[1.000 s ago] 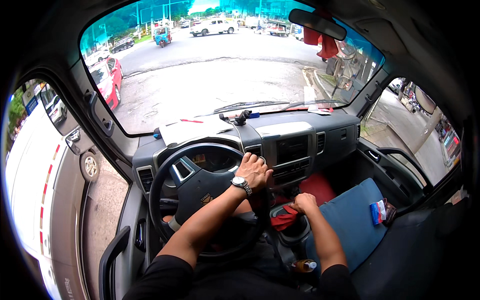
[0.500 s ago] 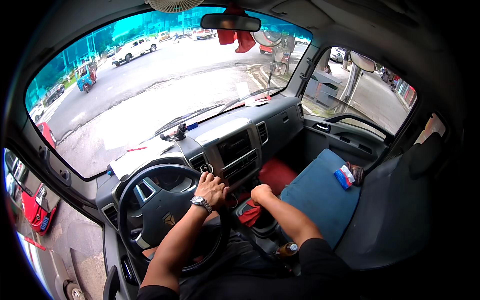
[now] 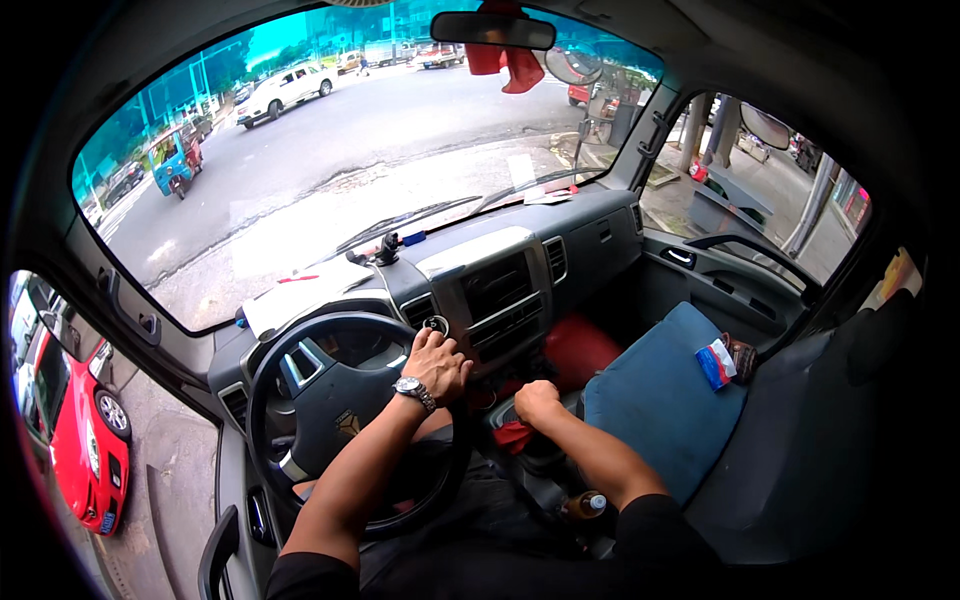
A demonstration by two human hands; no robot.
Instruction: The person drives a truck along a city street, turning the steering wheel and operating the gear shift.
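My left hand (image 3: 436, 366), with a metal watch (image 3: 413, 391) on its wrist, lies over the upper right rim of the dark steering wheel (image 3: 263, 425), fingers bent around it. Just beyond those fingers is a small round dial (image 3: 436, 325) on the dash. To the right, my right hand (image 3: 540, 401) is closed in a fist over the top of the gear lever, whose knob it hides. A red cloth (image 3: 513, 436) hangs below that fist, around the lever.
A capped bottle (image 3: 585, 505) stands beside my right elbow. On the blue seat cushion (image 3: 650, 390) lies a tissue pack (image 3: 715, 364). Outside are a red car (image 3: 78, 430) close on the left, a blue three-wheeler (image 3: 172, 160) and a white car (image 3: 285, 92) ahead.
The cab has shifted rightward in my view. More of the red car shows on the left, and the scene in the right window has changed. Both hands keep their holds.
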